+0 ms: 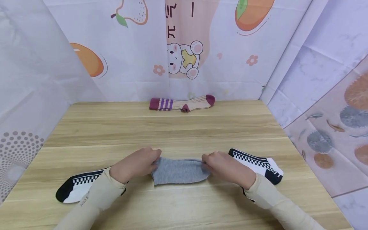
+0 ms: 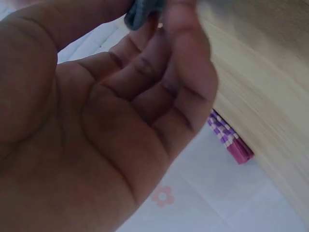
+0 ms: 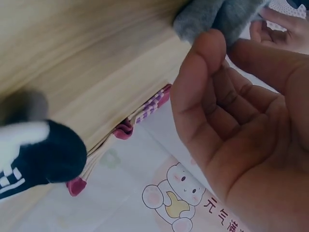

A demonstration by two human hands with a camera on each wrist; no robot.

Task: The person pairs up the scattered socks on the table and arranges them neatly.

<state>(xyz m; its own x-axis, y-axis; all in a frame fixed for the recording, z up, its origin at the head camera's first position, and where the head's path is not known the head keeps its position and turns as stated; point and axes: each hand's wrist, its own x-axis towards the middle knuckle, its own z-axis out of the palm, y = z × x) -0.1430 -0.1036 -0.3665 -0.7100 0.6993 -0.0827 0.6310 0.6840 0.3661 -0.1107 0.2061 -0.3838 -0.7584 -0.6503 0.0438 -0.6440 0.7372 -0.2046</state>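
A grey cloth piece (image 1: 180, 171), its kind not certain, is stretched sideways between the two hands near the table's front. The left hand (image 1: 137, 164) pinches its left end between thumb and fingers; in the left wrist view a bit of grey fabric (image 2: 140, 14) shows at the fingertips of that hand (image 2: 120, 106). At the right end, the right hand (image 1: 228, 168) pinches the upper corner. The right wrist view has the grey cloth (image 3: 203, 19) folded above the thumb and forefinger of the right hand (image 3: 246, 121).
Black-and-white checkered socks lie either side, one (image 1: 80, 187) partly under the left forearm, another (image 1: 260, 164) beside the right hand. A maroon, cream and purple sock (image 1: 182, 104) lies along the back edge of the wooden table (image 1: 172, 131). Printed cloth (image 1: 126, 64) hangs behind.
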